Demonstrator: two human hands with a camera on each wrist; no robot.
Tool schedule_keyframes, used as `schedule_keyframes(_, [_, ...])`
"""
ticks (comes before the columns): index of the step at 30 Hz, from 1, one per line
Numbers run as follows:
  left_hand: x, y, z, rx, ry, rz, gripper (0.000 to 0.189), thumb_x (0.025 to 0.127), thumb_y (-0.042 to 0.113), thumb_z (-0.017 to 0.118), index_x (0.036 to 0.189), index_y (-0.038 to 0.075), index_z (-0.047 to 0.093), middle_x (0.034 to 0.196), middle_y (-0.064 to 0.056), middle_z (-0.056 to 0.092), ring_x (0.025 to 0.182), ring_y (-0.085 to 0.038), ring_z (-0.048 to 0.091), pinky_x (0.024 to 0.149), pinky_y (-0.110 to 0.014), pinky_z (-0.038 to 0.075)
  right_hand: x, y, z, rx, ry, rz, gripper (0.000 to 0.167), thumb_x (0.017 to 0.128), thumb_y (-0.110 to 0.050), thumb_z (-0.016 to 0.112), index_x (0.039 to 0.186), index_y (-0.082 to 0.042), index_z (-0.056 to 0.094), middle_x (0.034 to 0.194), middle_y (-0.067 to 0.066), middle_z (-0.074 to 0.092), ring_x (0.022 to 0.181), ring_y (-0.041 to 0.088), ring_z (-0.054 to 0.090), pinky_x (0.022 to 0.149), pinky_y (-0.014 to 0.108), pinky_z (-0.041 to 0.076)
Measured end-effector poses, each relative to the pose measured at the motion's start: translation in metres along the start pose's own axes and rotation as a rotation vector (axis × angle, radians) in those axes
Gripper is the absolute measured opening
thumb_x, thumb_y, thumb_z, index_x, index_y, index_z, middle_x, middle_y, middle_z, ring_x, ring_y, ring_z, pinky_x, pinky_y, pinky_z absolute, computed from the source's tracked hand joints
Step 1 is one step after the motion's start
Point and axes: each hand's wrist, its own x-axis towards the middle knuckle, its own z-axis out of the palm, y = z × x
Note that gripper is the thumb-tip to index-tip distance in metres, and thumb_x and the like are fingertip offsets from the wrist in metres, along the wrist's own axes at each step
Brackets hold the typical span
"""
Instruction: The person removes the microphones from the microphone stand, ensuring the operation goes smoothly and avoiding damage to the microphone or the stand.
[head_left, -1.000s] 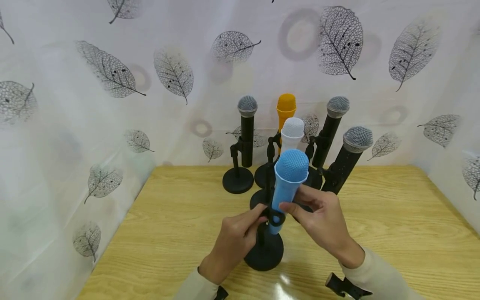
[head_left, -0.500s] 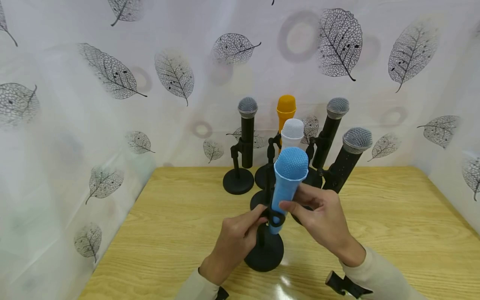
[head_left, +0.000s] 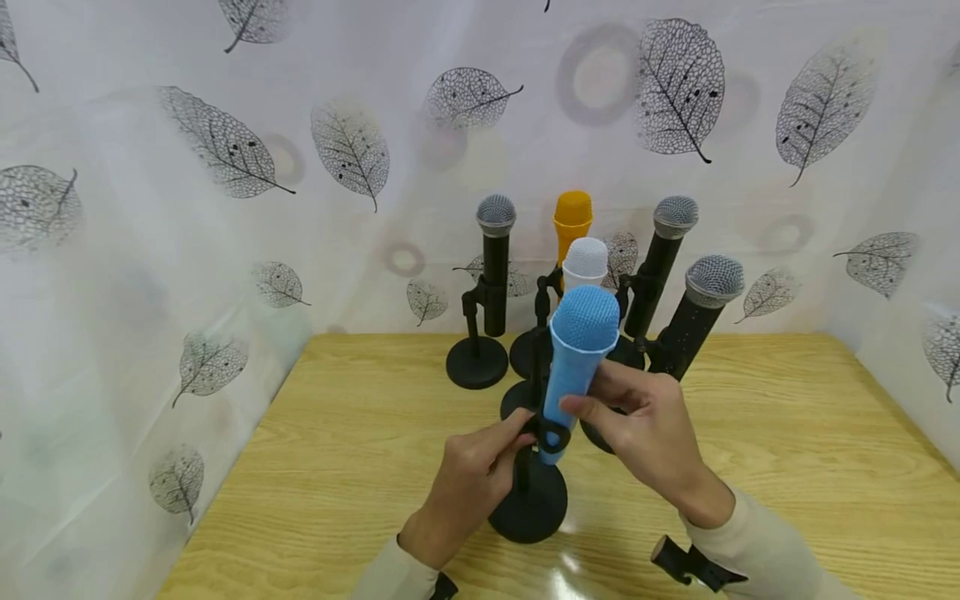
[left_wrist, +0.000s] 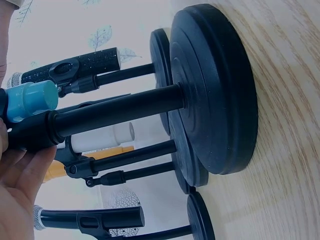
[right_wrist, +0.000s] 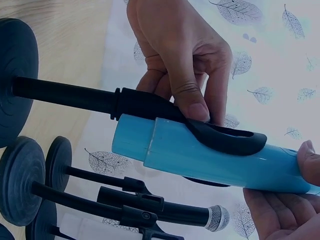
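Observation:
A light blue microphone (head_left: 583, 325) leans slightly right, its lower body inside the black clip (right_wrist: 227, 141) of a desk stand. My right hand (head_left: 651, 433) holds the microphone's body above the clip, thumb on the near side. With thumb and fingers, my left hand (head_left: 474, 475) pinches the clip where it joins the stand's post (left_wrist: 120, 110). The stand's round black base (head_left: 528, 504) is on the table. In the right wrist view, the microphone's blue tail end (right_wrist: 132, 137) sticks out past the clip toward the base.
Behind the blue microphone stand a white microphone (head_left: 586, 260) and an orange one (head_left: 573, 218). Black microphones on stands are at the left (head_left: 495, 267), back right (head_left: 663, 250) and right (head_left: 697, 312). A leaf-patterned curtain (head_left: 405, 167) backs the wooden table (head_left: 337, 450).
The blue microphone has slid slightly upward through the clip, and my right hand has risen a little with it. My left hand keeps its hold in the same place.

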Motion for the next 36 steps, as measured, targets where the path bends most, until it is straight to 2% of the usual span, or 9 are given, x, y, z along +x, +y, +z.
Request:
schedule_keyframes(24, [0.0,0.0,0.001,-0.001,0.017,0.007,0.02,0.096,0.0,0.067,0.116,0.006,0.067,0.094,-0.004,0.076,0.083,-0.007,0.073,0.069,-0.012,0.055,0.009,-0.008,-0.005,-0.022,-0.007,0.014,0.039,0.077,0.017,0.078,0.115,0.011,0.07,0.099,0.017,0.076,0.088,0.009,0.074,0.069,0.026,0.06])
schedule_keyframes(36, [0.0,0.0,0.001,-0.002,0.015,0.007,0.018,0.097,0.001,0.066,0.114,0.005,0.067,0.092,-0.004,0.076,0.08,-0.006,0.073,0.066,-0.011,0.054,0.014,-0.013,-0.007,0.0,-0.001,-0.007,0.039,0.076,0.018,0.078,0.113,0.011,0.071,0.096,0.017,0.076,0.087,0.01,0.074,0.068,0.027,0.061])
